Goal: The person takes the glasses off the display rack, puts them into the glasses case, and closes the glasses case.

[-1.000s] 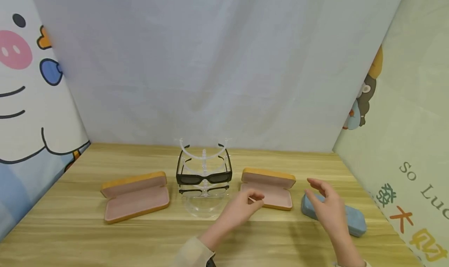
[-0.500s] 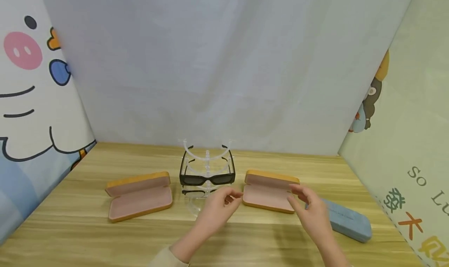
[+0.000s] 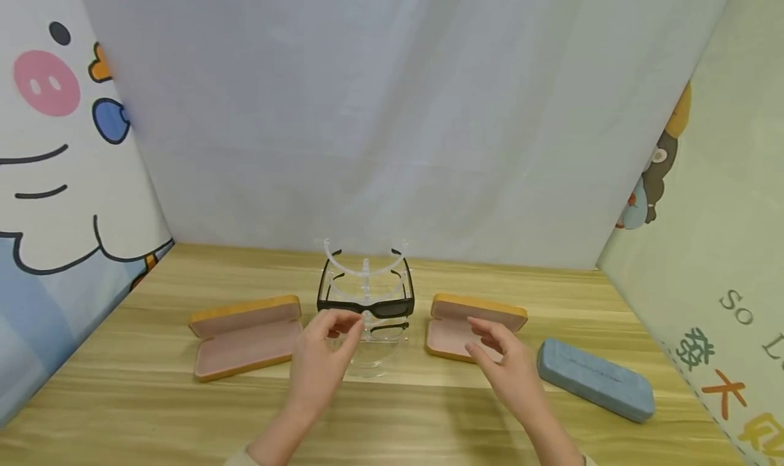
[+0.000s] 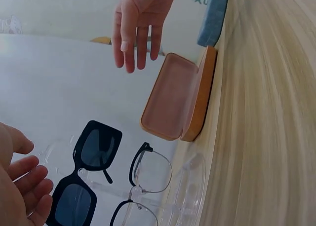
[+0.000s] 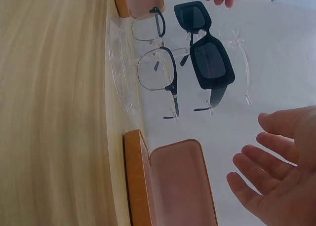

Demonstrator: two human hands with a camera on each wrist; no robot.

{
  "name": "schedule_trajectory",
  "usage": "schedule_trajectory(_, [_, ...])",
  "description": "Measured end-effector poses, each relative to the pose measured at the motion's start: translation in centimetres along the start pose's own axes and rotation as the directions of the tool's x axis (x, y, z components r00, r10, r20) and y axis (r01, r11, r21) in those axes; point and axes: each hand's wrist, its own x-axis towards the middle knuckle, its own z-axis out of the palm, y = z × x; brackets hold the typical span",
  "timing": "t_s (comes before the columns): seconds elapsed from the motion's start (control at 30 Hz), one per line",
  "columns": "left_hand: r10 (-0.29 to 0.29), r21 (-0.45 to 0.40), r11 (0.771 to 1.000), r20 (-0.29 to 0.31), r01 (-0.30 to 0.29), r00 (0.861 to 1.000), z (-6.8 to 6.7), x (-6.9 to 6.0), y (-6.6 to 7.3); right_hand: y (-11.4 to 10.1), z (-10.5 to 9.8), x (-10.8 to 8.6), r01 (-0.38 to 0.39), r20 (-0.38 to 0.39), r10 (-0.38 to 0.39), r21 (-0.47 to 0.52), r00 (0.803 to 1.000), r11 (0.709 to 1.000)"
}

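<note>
A clear display stand [image 3: 366, 286] carries black sunglasses [image 3: 392, 308] and, below them, half-rim eyeglasses [image 3: 389, 328]. My left hand [image 3: 321, 357] hovers in front of the stand's left side, fingers loosely bent and holding nothing; it hides part of both pairs in the head view. Over the front of the right-hand glasses case [image 3: 450, 340], which lies open with a pink lining, is my right hand [image 3: 511, 371]. Its fingers are relaxed and apart, with nothing between them. In the right wrist view both the sunglasses [image 5: 212, 63] and the eyeglasses [image 5: 158, 68] sit level on the stand.
Another open orange case [image 3: 248, 343] with pink lining lies to the left of the stand. A closed blue case [image 3: 594, 381] lies at the right. Behind the wooden table [image 3: 429, 425] hangs a pale cloth [image 3: 392, 112], with printed cloths on both sides.
Both hands have moved left: the left from beside the right orange case to the stand's left front, the right from the blue case to the right orange case. The view has shifted slightly.
</note>
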Motion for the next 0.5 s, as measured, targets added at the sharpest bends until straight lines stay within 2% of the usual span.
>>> schedule_trajectory(0.2, [-0.07,-0.018,0.997,-0.068,0.069,0.995,-1.1,0.5,-1.1,-0.5,1.0,0.6,0.117,0.008,-0.117,0.0,0.993,0.993])
schedule_trajectory(0.3, [-0.136,-0.04,0.99,-0.068,0.133,0.988,-1.2,1.0,-1.3,-0.7,1.7,0.9,0.158,0.013,-0.159,0.05,0.987,0.986])
schedule_trajectory(0.4, [-0.205,-0.075,0.977,-0.044,0.202,0.978,-1.1,1.4,-1.6,-0.8,2.7,1.2,0.148,0.034,-0.154,0.136,0.988,0.98])
schedule_trajectory(0.5, [-0.243,-0.113,0.964,-0.017,0.24,0.97,-0.9,1.6,-2.0,-0.7,3.6,1.4,0.126,0.06,-0.14,0.188,0.988,0.974])
